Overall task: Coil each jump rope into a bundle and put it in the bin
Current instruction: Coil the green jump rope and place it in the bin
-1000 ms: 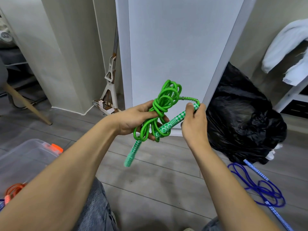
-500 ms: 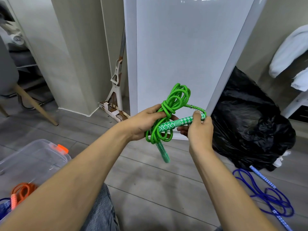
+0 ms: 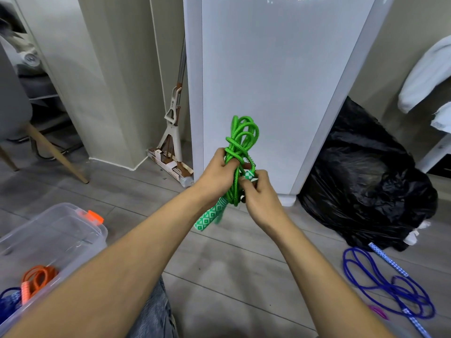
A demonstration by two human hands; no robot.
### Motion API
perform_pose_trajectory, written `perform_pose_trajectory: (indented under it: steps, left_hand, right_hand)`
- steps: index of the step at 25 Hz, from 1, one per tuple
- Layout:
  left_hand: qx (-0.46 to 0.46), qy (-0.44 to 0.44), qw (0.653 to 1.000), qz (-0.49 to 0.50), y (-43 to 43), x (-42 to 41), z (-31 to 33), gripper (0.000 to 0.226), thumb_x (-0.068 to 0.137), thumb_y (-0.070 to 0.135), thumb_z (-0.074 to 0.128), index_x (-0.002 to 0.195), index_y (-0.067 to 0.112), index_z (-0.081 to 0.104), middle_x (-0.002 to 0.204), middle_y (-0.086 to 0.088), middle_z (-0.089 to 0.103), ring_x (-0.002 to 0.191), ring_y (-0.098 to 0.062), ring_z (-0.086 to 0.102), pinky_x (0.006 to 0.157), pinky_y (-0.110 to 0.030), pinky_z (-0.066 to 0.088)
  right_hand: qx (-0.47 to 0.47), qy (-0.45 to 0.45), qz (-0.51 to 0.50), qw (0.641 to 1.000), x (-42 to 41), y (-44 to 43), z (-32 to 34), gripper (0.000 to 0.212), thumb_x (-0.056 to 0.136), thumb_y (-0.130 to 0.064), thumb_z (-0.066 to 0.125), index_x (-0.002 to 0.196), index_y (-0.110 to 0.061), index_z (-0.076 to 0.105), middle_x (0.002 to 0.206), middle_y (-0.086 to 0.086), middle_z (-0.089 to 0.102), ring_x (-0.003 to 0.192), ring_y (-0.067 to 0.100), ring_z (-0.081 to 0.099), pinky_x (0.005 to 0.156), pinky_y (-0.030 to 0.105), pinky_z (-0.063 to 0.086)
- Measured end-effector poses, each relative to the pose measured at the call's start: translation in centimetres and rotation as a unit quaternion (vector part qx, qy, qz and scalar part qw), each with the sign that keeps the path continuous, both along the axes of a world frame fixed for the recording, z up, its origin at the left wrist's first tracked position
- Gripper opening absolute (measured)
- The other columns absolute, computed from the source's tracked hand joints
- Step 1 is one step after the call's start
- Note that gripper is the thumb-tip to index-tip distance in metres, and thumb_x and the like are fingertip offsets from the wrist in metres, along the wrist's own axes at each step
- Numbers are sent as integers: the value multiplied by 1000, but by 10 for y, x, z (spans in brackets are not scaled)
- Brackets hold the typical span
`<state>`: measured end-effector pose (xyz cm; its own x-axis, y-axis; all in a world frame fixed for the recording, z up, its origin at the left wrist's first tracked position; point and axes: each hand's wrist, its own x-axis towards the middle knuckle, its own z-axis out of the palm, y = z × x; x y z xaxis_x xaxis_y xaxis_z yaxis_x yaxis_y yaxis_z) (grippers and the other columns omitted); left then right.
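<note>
A green jump rope (image 3: 241,140) is gathered into a tall bundle held up in front of me. My left hand (image 3: 216,174) grips the bundle around its middle; one green-and-white handle (image 3: 208,217) hangs below it. My right hand (image 3: 260,193) pinches the other handle against the coils, mostly hiding it. The clear plastic bin (image 3: 70,230) with an orange latch stands on the floor at the lower left. It holds an orange rope (image 3: 37,279) and a blue rope (image 3: 8,302). A loose blue jump rope (image 3: 390,286) lies uncoiled on the floor at the lower right.
A white cabinet (image 3: 273,89) stands straight ahead with a full black rubbish bag (image 3: 366,181) to its right. A mop (image 3: 172,132) leans in the corner on the left. A chair leg (image 3: 56,154) slants at far left. White cloth (image 3: 427,76) hangs at far right.
My right hand has brought the handle in from the right and tucked it against the coils. The bundle now stands more upright, and the hanging handle has swung left.
</note>
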<state>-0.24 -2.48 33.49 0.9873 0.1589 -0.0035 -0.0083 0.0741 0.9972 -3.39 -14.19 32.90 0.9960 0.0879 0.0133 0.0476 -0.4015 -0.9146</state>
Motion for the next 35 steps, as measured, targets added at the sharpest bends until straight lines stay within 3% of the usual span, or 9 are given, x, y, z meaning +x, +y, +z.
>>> perform_pose_trajectory:
  steps: [2,6,10,16,19,22,26,29,35]
  left_hand:
    - [-101,16,993,60,4,7,0,16,98,7,45,114,6,50,102,-21,70,87,-38,69,72,-48,57]
    - [-244,57,960,128,12,15,1,24,95,7,42,114,-3,51,96,-30,61,82,-40,62,71,-56,55]
    - [-326,94,937,78,19,11,8,19,86,13,47,98,1,57,80,-20,64,76,-33,63,67,-40,52]
    - [-373,82,898,219,41,23,7,21,88,-1,68,74,7,54,65,-8,53,44,-15,63,45,-25,51]
    - [-385,81,892,221,38,25,5,20,88,0,66,73,7,53,72,-11,57,43,-15,61,44,-25,51]
    - [-377,90,907,164,26,24,6,20,85,4,66,71,10,53,80,-11,57,47,-15,60,46,-25,50]
    - [-390,100,903,150,18,22,7,19,83,3,63,71,10,51,65,-4,51,41,-13,54,44,-23,46]
    - [-399,86,890,202,33,23,9,24,79,-3,57,65,13,44,60,-3,46,36,-11,47,46,-22,42]
    - [-345,132,865,340,94,43,-31,24,67,-4,49,62,15,35,39,1,32,30,-12,28,47,-20,37]
  right_hand:
    - [59,19,-38,997,-1,-3,2,20,94,-34,58,106,-22,48,85,-3,62,85,21,65,77,38,48]
    - [-79,67,71,992,-20,5,-7,45,78,-55,74,102,-23,54,91,-4,65,84,15,64,68,33,47]
    - [-56,32,62,996,-19,20,-21,27,88,-43,69,98,-20,60,91,-3,70,84,18,68,78,41,57]
    - [-435,27,94,895,-10,-8,-21,13,89,-33,62,101,-26,61,94,0,59,92,27,60,69,31,39]
    - [-475,1,56,878,-7,-7,-14,38,83,-38,69,118,-27,60,112,0,57,113,25,59,82,35,41]
    - [-272,-2,55,961,-7,5,-19,90,67,-62,78,143,-36,36,143,-7,46,131,22,46,108,45,40]
    - [-25,21,82,996,-7,22,-27,20,90,-38,68,104,-28,58,94,-6,72,90,12,65,81,34,51]
    - [-130,-5,115,985,-10,17,-29,20,99,-40,53,92,-21,50,69,4,69,58,16,67,65,35,52]
    - [-417,-84,155,892,-18,2,-39,20,104,-38,45,106,-18,42,107,12,64,97,38,60,68,39,40]
